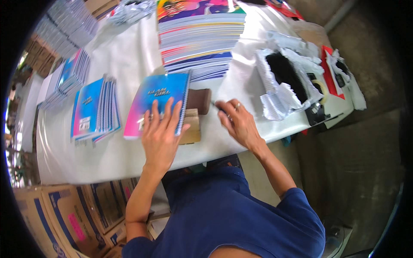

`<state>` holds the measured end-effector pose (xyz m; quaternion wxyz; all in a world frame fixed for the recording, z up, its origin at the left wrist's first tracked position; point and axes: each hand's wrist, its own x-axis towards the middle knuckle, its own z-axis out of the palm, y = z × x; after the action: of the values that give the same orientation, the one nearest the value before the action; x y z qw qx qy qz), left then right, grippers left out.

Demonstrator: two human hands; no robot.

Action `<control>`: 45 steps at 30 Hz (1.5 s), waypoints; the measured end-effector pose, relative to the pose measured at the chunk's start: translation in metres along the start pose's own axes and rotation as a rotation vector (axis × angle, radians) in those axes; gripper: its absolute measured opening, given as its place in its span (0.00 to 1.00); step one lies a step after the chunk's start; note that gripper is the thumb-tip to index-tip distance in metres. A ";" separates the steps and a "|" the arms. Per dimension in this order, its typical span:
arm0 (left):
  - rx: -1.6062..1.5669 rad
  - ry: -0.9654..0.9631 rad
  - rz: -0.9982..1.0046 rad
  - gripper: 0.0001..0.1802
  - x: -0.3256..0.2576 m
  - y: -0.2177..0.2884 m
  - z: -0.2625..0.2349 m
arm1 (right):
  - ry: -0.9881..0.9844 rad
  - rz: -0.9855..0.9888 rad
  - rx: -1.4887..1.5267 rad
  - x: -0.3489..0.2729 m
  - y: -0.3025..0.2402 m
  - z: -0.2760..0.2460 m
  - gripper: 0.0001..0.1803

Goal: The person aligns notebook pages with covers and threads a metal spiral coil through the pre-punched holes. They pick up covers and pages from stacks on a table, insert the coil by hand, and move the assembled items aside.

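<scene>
My left hand (161, 131) lies flat with spread fingers on a blue and pink spiral notebook (157, 96) on the white table (124, 159). The notebook's bound edge rests against a brown wooden block (198, 99) and a tan block (192, 127) under it. My right hand (238, 122) is just right of the blocks, fingers closed around a thin dark tool (216, 106) that points toward the notebook's spiral. A ring shows on that hand.
A tall stack of notebooks (200, 38) stands behind. Fanned piles of blue notebooks (94, 112) lie at left. Bundles of white and black spiral wire (284, 75) sit at right. Cardboard boxes (73, 219) stand below the table's near left edge.
</scene>
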<state>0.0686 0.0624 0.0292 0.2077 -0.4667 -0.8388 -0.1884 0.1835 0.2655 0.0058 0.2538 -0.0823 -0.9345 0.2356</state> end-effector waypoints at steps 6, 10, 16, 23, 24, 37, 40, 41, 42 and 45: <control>0.010 -0.023 -0.031 0.36 0.001 0.001 0.001 | -0.041 -0.257 0.100 -0.004 -0.043 -0.002 0.20; 0.005 -0.026 -0.048 0.36 0.002 0.002 0.000 | -0.066 -0.306 0.102 0.002 -0.043 0.001 0.19; -0.030 0.004 -0.084 0.35 0.003 -0.003 0.003 | -0.099 -0.271 0.173 0.009 -0.049 0.001 0.18; 0.005 0.067 -0.040 0.30 0.000 -0.005 0.001 | -0.764 0.207 0.687 0.034 -0.047 -0.018 0.14; 0.037 0.067 -0.017 0.30 -0.002 -0.007 -0.003 | -1.053 0.401 0.832 0.044 -0.046 -0.025 0.14; 0.107 0.483 -0.228 0.27 0.008 -0.173 -0.103 | -0.069 -0.098 -0.314 0.054 0.082 0.028 0.15; 0.130 0.325 -0.291 0.26 -0.029 -0.236 -0.084 | -0.025 -0.197 -0.406 0.054 0.102 0.031 0.16; 0.000 0.373 -0.334 0.27 -0.043 -0.253 -0.080 | 0.029 -0.235 -0.414 0.056 0.103 0.032 0.16; -0.125 0.422 -0.372 0.29 -0.051 -0.266 -0.081 | 0.099 -0.240 -0.394 0.064 0.092 0.030 0.17; -0.569 0.511 -0.490 0.38 -0.050 -0.272 -0.097 | 0.182 -0.218 -0.108 0.083 0.057 0.021 0.19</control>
<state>-0.1255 -0.1565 0.0517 0.2209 -0.2314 -0.7611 -0.5642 0.1032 0.3298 -0.0011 0.3570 -0.0148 -0.9222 0.1476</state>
